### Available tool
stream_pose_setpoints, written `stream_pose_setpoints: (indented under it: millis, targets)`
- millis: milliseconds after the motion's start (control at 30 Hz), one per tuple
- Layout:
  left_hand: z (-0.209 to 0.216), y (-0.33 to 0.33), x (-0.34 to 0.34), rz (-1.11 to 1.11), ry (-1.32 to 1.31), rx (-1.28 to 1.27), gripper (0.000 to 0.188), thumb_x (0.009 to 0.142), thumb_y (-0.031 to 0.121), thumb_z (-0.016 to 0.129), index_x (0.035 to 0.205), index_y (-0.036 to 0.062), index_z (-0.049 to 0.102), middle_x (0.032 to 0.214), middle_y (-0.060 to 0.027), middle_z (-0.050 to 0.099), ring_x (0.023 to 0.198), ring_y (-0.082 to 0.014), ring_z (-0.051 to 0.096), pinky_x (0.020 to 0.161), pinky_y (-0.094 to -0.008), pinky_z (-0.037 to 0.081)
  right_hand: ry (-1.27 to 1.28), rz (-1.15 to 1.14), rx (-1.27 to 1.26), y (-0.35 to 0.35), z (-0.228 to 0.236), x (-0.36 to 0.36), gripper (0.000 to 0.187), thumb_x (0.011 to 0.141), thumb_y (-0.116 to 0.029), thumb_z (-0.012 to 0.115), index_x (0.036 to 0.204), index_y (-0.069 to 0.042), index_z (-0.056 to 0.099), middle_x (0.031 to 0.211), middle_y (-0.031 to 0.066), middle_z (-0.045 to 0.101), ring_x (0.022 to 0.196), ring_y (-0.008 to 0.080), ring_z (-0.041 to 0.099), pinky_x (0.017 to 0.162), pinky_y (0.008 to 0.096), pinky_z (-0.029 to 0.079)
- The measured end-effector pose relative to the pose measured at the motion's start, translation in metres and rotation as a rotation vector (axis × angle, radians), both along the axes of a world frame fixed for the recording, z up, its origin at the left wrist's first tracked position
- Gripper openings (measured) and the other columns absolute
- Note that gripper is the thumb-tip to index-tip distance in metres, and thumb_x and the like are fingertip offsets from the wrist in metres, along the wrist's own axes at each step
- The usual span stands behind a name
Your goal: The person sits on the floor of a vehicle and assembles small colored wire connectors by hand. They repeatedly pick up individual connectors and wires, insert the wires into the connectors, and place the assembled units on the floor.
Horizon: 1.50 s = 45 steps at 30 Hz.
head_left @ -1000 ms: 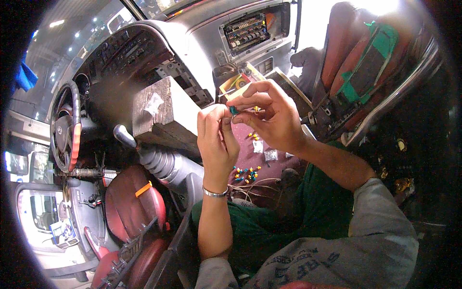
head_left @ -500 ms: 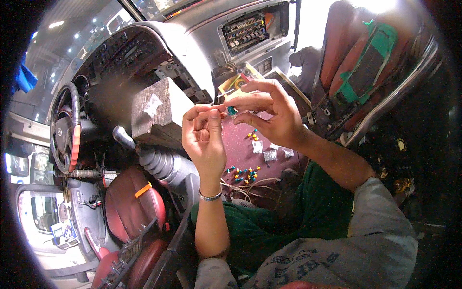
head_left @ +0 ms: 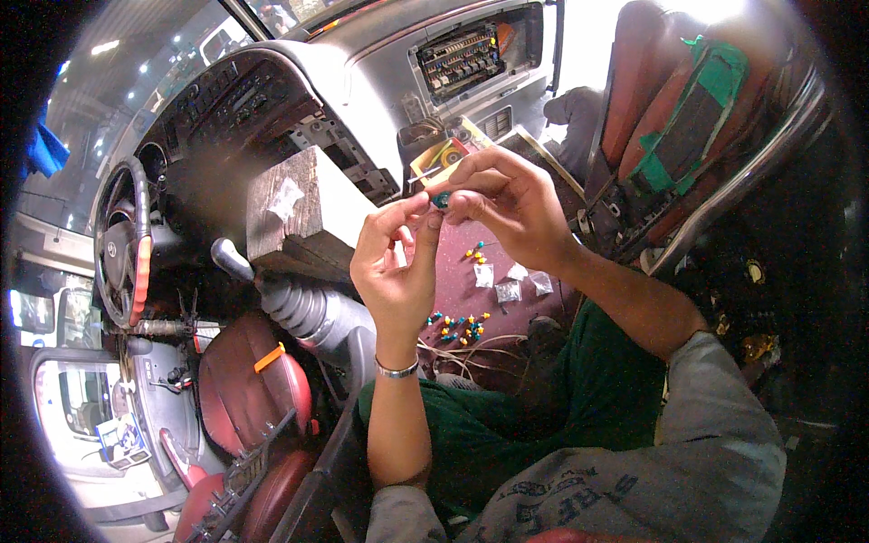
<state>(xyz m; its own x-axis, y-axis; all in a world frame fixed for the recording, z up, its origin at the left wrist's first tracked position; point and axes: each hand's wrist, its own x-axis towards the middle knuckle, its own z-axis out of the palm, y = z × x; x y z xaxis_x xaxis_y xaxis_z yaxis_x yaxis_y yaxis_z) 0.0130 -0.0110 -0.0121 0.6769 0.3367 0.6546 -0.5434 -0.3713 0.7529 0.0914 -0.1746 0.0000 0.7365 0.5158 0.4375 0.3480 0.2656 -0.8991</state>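
Observation:
Both hands meet in the middle, above the dark red cab floor (head_left: 453, 290). A small teal bulb holder (head_left: 441, 200) sits between their fingertips. My right hand (head_left: 511, 213) pinches it with thumb and fingers from the right. From the left, my left hand (head_left: 394, 258), with a metal watch band at the wrist, closes thumb and forefinger at its other side. Whether a second small part is in the left fingertips is hidden. Below lie several loose yellow and teal bulb holders (head_left: 466, 328), with a smaller group (head_left: 475, 253) farther up.
Small clear plastic packets (head_left: 509, 291) lie on the floor, and another packet (head_left: 286, 199) on a wooden block (head_left: 312, 213). A gear lever (head_left: 233, 258) stands at left. Loose pale wires (head_left: 471, 357) run near my legs. Beyond my hands is a yellow box (head_left: 434, 163).
My left hand has moved slightly right and up, its fingertips now at the teal bulb holder. The right thumb has closed up, and the holder has turned and its clear end is less visible.

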Motion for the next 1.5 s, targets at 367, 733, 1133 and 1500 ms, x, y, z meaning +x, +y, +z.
stream_pose_setpoints:
  millis: [367,733,1133,1500]
  targets:
    - [0.005,0.004,-0.004,0.100,0.051,0.192,0.018,0.099,0.011,0.072,0.117,0.0062,0.074,0.106,-0.0041,0.068,0.095,-0.0101,0.060,0.075,-0.0234,0.046,0.043,0.039,-0.041,0.000,0.002,-0.003,0.016,0.103,-0.010,0.067,0.113,0.002,0.064,0.106,0.0073,0.068,0.097,0.0126,0.070,0.086,0.0292,0.059]
    - [0.003,0.002,-0.004,-0.058,0.162,-0.042,0.020,0.106,0.013,0.064,0.118,-0.0020,0.070,0.107,-0.0032,0.067,0.093,-0.0050,0.056,0.077,-0.0197,0.044,-0.253,-0.147,-0.187,-0.008,0.006,-0.002,0.018,0.097,-0.003,0.072,0.115,0.001,0.070,0.109,0.0087,0.074,0.093,0.0119,0.071,0.081,0.0278,0.058]
    - [0.004,-0.001,-0.004,-0.118,0.196,-0.162,0.023,0.100,0.004,0.071,0.120,-0.0052,0.067,0.113,-0.0082,0.071,0.097,-0.0099,0.065,0.077,-0.0246,0.054,-0.322,-0.230,-0.184,-0.008,0.004,0.001,0.013,0.093,-0.001,0.075,0.106,-0.002,0.074,0.103,0.0071,0.073,0.086,0.0109,0.070,0.071,0.0260,0.057]
    - [-0.004,0.006,-0.003,-0.104,0.135,0.003,0.022,0.096,0.001,0.074,0.116,-0.0032,0.068,0.111,-0.0111,0.071,0.094,-0.0127,0.068,0.074,-0.0267,0.057,-0.397,-0.196,-0.170,-0.006,0.004,0.000,0.010,0.092,-0.003,0.076,0.102,-0.002,0.072,0.098,0.0060,0.071,0.083,0.0101,0.066,0.067,0.0249,0.053]
